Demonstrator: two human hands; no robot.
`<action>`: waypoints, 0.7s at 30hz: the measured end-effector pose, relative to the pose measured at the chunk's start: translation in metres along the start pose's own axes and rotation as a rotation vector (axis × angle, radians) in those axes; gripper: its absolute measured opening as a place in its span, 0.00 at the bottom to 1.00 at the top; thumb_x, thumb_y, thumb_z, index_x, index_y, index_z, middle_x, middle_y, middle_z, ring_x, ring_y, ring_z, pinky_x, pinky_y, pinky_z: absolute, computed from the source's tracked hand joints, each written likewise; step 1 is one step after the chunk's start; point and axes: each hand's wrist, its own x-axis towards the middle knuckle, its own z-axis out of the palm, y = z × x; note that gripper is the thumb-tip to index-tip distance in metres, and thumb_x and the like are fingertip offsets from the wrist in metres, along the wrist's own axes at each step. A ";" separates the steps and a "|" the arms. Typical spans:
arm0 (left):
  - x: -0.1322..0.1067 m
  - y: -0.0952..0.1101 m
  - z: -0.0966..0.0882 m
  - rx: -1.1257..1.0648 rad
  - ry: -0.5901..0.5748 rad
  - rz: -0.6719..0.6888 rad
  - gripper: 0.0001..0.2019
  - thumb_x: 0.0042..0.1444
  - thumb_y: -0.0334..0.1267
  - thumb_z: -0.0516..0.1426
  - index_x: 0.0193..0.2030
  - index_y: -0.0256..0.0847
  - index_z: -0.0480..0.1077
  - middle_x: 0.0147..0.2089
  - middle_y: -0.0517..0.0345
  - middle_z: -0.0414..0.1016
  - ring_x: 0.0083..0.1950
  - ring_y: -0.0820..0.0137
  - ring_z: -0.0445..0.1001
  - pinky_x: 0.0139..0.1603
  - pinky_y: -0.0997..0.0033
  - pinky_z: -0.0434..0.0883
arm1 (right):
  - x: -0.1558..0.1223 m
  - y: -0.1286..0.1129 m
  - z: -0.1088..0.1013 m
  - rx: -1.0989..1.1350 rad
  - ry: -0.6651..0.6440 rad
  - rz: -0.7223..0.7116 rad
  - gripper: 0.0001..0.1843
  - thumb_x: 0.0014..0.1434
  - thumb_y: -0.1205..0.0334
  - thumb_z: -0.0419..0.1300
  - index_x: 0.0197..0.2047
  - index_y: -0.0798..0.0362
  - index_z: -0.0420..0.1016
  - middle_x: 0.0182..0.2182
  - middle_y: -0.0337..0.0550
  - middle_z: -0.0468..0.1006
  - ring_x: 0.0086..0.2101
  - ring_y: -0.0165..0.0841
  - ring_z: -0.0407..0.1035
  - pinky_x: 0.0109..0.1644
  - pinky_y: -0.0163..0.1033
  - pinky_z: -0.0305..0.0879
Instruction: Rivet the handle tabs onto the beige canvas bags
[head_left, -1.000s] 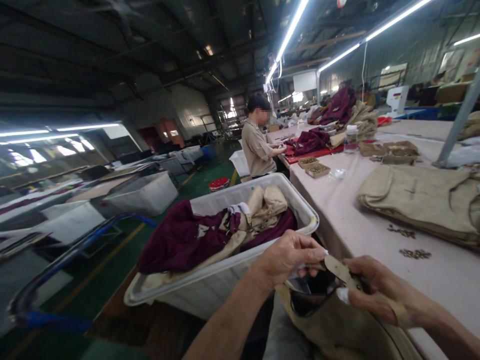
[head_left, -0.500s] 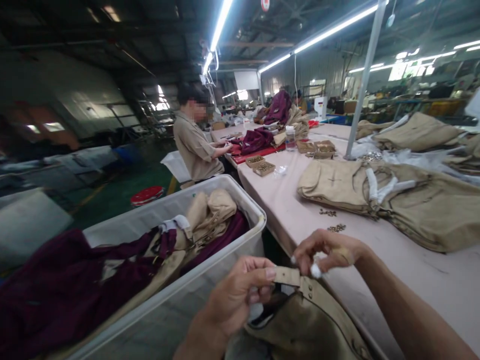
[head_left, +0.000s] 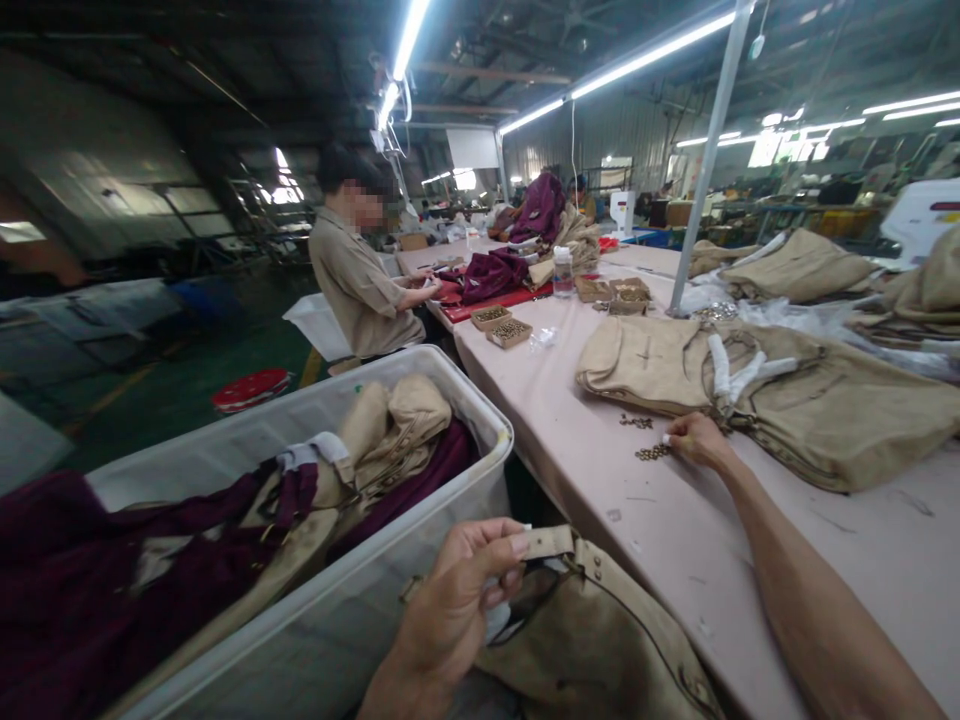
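Note:
My left hand (head_left: 454,595) pinches the end of a tan strap (head_left: 549,542) that has a small hole in it. The strap belongs to a tan bag (head_left: 600,640) hanging beside the table edge, its lower part cut off by the frame. Two small metal studs sit on the tab at the strap's base. Over on the table, my right hand (head_left: 699,440) has its fingertips at a little pile of brass-coloured studs (head_left: 651,453), with white wrapping on a finger. Its fingers are drawn together; whether a stud is between them cannot be made out. A second pile of studs (head_left: 636,422) lies just behind.
A white bin (head_left: 491,455) with purple and tan bags stands left of the pink-covered table (head_left: 570,450). Tan bags (head_left: 825,400) lie on the right, near a metal post (head_left: 709,170). Boxes of studs (head_left: 508,333) and a bottle (head_left: 562,272) stand farther back, near a co-worker (head_left: 360,270).
My right hand has left the strap and moved forward and right to the stud pile. My left hand still holds the strap. The view has shifted slightly to the right.

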 end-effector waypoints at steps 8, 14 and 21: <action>-0.003 -0.006 -0.005 0.003 0.015 0.000 0.18 0.47 0.46 0.71 0.34 0.31 0.78 0.27 0.57 0.68 0.26 0.78 0.58 0.23 0.78 0.49 | 0.004 0.013 0.013 -0.146 -0.058 -0.001 0.15 0.62 0.56 0.66 0.28 0.58 0.75 0.23 0.38 0.74 0.28 0.31 0.69 0.34 0.35 0.60; -0.023 -0.002 -0.013 -0.001 -0.057 -0.001 0.20 0.46 0.47 0.73 0.35 0.32 0.77 0.26 0.56 0.70 0.25 0.77 0.60 0.24 0.76 0.52 | -0.001 0.005 0.036 -0.297 0.013 -0.042 0.09 0.52 0.75 0.59 0.26 0.57 0.78 0.26 0.51 0.81 0.33 0.36 0.74 0.34 0.35 0.52; -0.039 0.002 -0.009 -0.028 -0.188 -0.047 0.16 0.40 0.41 0.72 0.30 0.31 0.77 0.23 0.57 0.70 0.22 0.78 0.60 0.23 0.75 0.50 | -0.015 0.002 0.045 -0.373 0.080 -0.095 0.07 0.51 0.74 0.57 0.29 0.59 0.77 0.30 0.58 0.81 0.32 0.41 0.75 0.34 0.38 0.54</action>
